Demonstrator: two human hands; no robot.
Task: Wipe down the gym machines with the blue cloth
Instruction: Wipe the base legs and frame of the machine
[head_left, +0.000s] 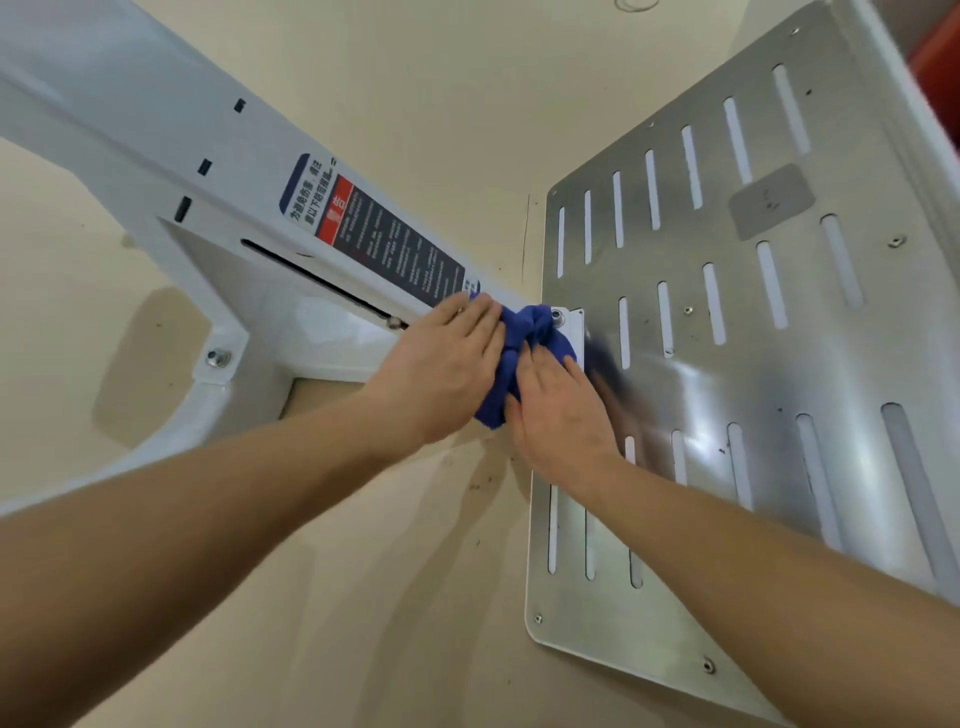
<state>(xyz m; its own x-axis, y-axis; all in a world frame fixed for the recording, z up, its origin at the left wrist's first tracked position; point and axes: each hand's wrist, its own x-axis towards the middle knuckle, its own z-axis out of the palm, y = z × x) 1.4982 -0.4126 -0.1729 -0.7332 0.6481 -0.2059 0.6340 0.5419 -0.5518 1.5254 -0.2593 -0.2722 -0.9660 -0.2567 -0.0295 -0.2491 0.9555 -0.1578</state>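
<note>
While the bunched blue cloth (524, 358) is pressed by flat, straight fingers of the left hand (447, 364) and right hand (561, 410), skin could be scraped by the thin edge of the shiny slotted metal plate (727, 374).

Left hand (441, 364), right hand (563, 415) adjacent (fingers (480, 319) extended).

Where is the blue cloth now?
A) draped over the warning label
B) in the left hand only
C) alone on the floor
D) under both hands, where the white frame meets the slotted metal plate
D: left hand and right hand both rest on the blue cloth beside the metal plate.
</note>
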